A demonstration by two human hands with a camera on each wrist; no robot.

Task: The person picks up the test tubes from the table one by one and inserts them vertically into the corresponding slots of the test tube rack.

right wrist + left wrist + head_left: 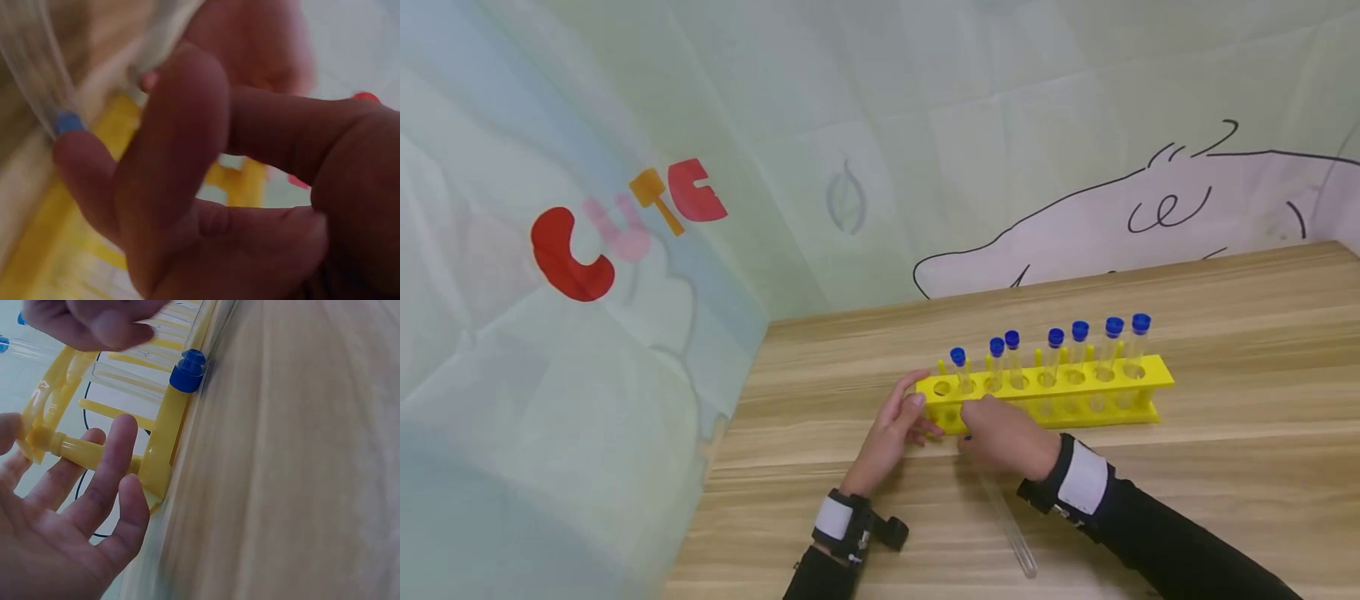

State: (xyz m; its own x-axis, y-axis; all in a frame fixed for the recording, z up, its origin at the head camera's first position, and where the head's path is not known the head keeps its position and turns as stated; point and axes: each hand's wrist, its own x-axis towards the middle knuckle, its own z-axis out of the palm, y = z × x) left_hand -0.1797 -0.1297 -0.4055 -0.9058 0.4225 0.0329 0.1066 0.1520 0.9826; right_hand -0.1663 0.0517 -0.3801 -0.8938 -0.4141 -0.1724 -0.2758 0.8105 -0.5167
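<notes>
A yellow test tube rack (1045,381) stands on the table, holding several clear test tubes (1052,360) with blue caps. My left hand (887,429) grips the rack's left end, its fingers around the end post (81,452) in the left wrist view. Along the rack's front edge hovers my right hand (1007,433), fingers loosely bent, with nothing visible between them. Beneath it a loose test tube (1013,533) lies on the table, its blue cap (187,374) beside the rack's base. In the right wrist view a fingertip (81,153) overlaps that cap.
The wood-grain table (820,367) runs back to a pale printed cloth (850,167) behind and on the left. Coloured letters (572,258) show on the cloth. The capped tubes stand well above the rack's top.
</notes>
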